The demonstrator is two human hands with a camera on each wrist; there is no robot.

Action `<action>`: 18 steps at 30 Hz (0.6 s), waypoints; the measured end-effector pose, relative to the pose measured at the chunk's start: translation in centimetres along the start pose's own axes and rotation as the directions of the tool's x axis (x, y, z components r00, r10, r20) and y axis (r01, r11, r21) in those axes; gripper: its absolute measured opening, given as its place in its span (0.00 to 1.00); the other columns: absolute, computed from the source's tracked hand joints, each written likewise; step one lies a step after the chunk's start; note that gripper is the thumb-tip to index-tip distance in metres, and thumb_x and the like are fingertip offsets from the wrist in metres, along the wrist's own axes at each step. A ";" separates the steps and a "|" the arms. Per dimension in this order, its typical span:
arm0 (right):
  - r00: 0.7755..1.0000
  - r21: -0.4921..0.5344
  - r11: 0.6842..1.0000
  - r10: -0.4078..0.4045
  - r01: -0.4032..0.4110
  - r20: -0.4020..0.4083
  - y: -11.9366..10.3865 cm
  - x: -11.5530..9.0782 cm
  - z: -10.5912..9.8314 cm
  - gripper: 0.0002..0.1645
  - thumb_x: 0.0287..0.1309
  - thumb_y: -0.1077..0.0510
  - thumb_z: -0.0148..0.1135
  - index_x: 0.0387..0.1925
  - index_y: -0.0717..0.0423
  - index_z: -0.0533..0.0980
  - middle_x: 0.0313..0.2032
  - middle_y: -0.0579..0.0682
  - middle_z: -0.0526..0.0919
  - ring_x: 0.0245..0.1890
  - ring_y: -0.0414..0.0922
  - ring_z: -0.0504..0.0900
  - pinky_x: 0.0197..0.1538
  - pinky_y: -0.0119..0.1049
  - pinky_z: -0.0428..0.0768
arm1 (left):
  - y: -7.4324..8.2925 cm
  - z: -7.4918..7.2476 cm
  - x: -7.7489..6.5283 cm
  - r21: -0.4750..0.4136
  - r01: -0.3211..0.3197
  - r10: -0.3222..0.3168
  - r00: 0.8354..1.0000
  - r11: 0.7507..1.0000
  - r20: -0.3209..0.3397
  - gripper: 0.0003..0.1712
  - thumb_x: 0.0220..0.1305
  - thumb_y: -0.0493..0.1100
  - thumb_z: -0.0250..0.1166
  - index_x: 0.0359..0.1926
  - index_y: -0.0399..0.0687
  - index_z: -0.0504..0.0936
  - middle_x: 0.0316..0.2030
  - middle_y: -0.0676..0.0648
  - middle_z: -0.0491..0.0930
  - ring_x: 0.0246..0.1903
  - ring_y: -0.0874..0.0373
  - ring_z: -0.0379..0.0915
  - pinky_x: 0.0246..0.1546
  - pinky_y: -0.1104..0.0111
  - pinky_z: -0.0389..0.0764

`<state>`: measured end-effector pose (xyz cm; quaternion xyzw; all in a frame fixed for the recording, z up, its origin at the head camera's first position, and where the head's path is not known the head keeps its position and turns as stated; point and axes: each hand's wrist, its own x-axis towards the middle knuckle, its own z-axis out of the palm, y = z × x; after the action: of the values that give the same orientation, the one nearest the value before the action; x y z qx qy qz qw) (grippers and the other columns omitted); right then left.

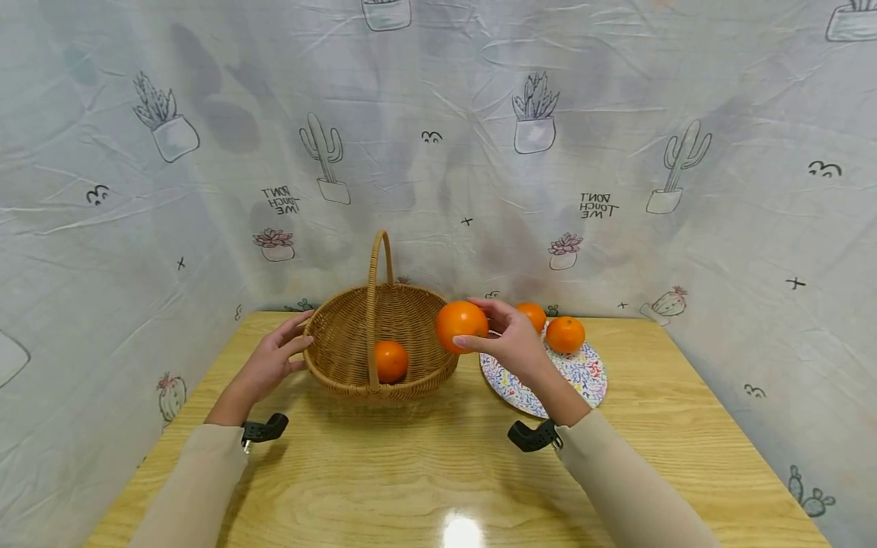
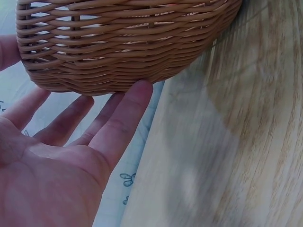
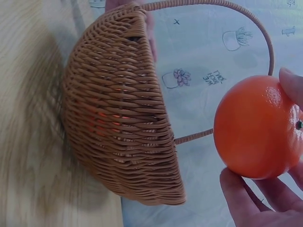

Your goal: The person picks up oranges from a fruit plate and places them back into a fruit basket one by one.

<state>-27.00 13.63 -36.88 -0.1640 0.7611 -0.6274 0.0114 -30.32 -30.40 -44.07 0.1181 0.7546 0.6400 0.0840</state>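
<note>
A brown wicker basket (image 1: 342, 327) with a tall arched handle stands on the table, with one orange (image 1: 391, 361) inside it. At its left end my left hand (image 1: 274, 354) holds the rim, thumb at the near side and fingers spread against the outer weave (image 2: 128, 61). My right hand (image 1: 510, 339) grips another orange (image 1: 457, 326) between thumb and fingers. In the right wrist view this held orange (image 3: 255, 127) is beside the basket's opening, its green stem end toward the palm. From the head, it overlaps the basket's right rim.
Right of the basket lies a round plate (image 1: 582, 373) with a multicoloured speckled pattern. Two more oranges, a nearer one (image 1: 566, 335) and one partly behind my right hand (image 1: 532, 313), are at its far side. A printed cloth (image 1: 438, 175) hangs behind the wooden table (image 1: 384, 479).
</note>
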 end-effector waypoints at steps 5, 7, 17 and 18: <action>1.000 0.004 1.000 0.000 0.000 0.017 -0.3 1.2 0.4 0.39 0.52 0.53 0.81 0.66 0.45 0.75 0.61 0.50 0.82 0.58 0.51 0.83 0.55 0.44 0.86 | 0.2 -0.1 -0.1 0.006 0.003 -0.003 1.000 1.000 -0.002 0.40 0.80 0.53 0.54 0.83 0.57 0.47 0.78 0.34 0.51 0.66 0.52 0.68 0.52 0.67 0.86; 1.000 0.004 1.000 -0.002 0.002 0.030 -0.5 1.7 0.5 0.39 0.52 0.53 0.80 0.66 0.46 0.75 0.60 0.52 0.82 0.57 0.52 0.84 0.56 0.44 0.86 | 0.2 0.0 -0.1 0.005 0.001 -0.001 1.000 1.000 -0.002 0.40 0.80 0.53 0.54 0.83 0.57 0.47 0.78 0.34 0.51 0.66 0.53 0.69 0.52 0.67 0.86; 0.999 0.009 1.000 0.003 -0.003 0.048 -1.4 3.4 1.2 0.39 0.51 0.53 0.81 0.65 0.49 0.75 0.59 0.53 0.83 0.57 0.52 0.84 0.55 0.43 0.86 | -0.1 0.0 0.0 -0.001 -0.006 0.006 1.000 1.000 0.013 0.39 0.80 0.53 0.54 0.83 0.59 0.47 0.79 0.34 0.50 0.69 0.47 0.65 0.53 0.66 0.85; 0.999 0.010 1.000 0.005 -0.005 0.049 -1.5 3.5 1.3 0.39 0.51 0.53 0.81 0.65 0.49 0.76 0.59 0.53 0.83 0.57 0.52 0.84 0.55 0.43 0.86 | 0.0 0.0 0.0 -0.001 -0.006 0.006 1.000 1.000 0.012 0.39 0.80 0.53 0.54 0.83 0.59 0.47 0.78 0.34 0.50 0.69 0.47 0.66 0.53 0.67 0.85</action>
<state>-29.70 11.19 -35.06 -0.1772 0.7578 -0.6271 0.0324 -30.31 -30.42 -44.12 0.1241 0.7534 0.6399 0.0866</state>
